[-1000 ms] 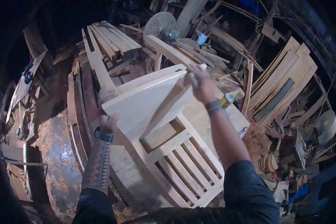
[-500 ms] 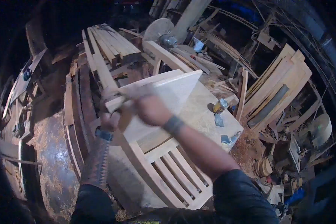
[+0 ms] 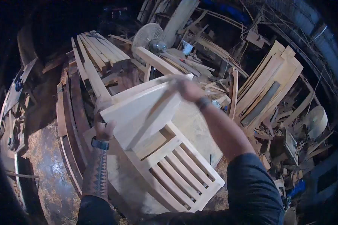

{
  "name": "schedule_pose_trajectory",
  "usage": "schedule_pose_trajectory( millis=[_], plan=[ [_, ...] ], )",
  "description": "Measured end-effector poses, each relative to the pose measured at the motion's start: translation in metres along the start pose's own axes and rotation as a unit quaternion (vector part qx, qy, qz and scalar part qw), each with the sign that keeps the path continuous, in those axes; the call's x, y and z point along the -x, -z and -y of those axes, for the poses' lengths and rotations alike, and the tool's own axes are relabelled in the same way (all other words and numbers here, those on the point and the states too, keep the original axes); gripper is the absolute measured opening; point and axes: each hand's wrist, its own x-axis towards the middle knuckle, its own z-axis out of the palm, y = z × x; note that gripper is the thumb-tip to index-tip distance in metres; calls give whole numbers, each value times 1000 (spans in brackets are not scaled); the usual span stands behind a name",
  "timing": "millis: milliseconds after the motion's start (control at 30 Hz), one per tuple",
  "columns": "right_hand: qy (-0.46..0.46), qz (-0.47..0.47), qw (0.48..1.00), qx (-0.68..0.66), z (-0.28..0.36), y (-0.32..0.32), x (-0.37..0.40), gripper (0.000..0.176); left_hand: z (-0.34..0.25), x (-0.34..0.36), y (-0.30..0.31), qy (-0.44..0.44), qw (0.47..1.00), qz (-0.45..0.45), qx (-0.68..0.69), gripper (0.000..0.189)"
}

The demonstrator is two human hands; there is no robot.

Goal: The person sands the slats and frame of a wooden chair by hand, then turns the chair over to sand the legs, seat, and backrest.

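Note:
A pale, unfinished wooden chair lies tipped over on a work table [image 3: 193, 122]. Its broad seat panel [image 3: 139, 110] slopes up away from me, and its slatted back [image 3: 182, 168] points towards my body. My left hand [image 3: 104, 125], with a watch on the wrist, is closed round the seat's left corner, the thumb on the near face. At the far right end of the seat's top edge is my right hand [image 3: 189, 90], blurred by motion. Its fingers look curled at the edge; whatever they hold cannot be made out.
A small can [image 3: 215, 103] shows partly behind my right forearm. Stacked planks [image 3: 103, 50] and a fan [image 3: 148, 39] stand beyond the table. Tall boards [image 3: 272, 82] lean at the right above wood scraps. Long boards [image 3: 73, 112] line the left side; shavings cover the floor.
My right hand has moved from beside my left hand to the seat's far right end. My left hand stays at the left corner. The view has shifted, and my forearm now partly covers the can.

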Motion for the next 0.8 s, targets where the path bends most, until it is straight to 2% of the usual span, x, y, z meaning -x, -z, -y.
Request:
schedule_pose_trajectory(
  millis=[67, 167, 200, 233, 300, 333, 367, 433, 467, 500, 533, 600, 633, 667, 700, 767, 800],
  plan=[
    [-170, 40, 981, 86, -46, 37, -20, 35, -10, -3, -3, 4, 1000, -16, 7, 51],
    [-5, -67, 993, 99, -2, -18, -7, 35, -12, 3, -15, 109, 981, -60, 146, 51],
    [92, -32, 985, 145, 19, -31, -4, 34, -5, 5, -17, 93, 985, -61, 131, 52],
    [162, -59, 975, 144, 8, -28, 3, 35, 3, 6, -14, 78, 989, -54, 114, 53],
    [12, -7, 991, 131, -51, 7, -10, 38, 13, 9, -8, 48, 995, -41, 79, 54],
    [-118, 2, 993, 22, -46, 28, -14, 38, 6, 6, -8, 35, 997, -36, 62, 54],
    [-88, -44, 994, 54, -39, 31, -13, 35, 2, 7, -5, 22, 998, -25, 46, 55],
    [53, -154, 986, 34, -51, -18, -17, 32, 12, 9, -11, 33, 996, -51, 71, 54],
    [73, -152, 984, 61, -21, -51, -7, 30, 14, 9, -10, 24, 996, -37, 82, 54],
    [93, -152, 980, 88, 12, -84, 2, 36, 16, 8, -9, 15, 995, -23, 93, 54],
    [185, -124, 975, -17, 51, -109, 6, 47, 17, 3, 6, -8, 994, 23, 103, 54],
    [217, -71, 972, 56, 130, -121, 19, 56, 9, 11, -9, 57, 988, -26, 141, 51],
    [196, -94, 975, 51, 105, -122, 17, 55, 3, 13, -15, 87, 981, -53, 162, 49],
    [174, -114, 977, 45, 56, -116, 14, 53, -1, 14, -10, 114, 977, -43, 175, 48],
    [154, -130, 979, 40, 10, -102, 9, 52, 18, 28, -8, 140, 973, -59, 174, 50],
    [25, -201, 978, 43, -45, -54, 5, 54, 56, 58, -6, 191, 962, -93, 174, 55],
    [-15, -240, 968, 69, -60, -41, 3, 55, 69, 66, -12, 215, 940, -136, 226, 57]
  ],
)
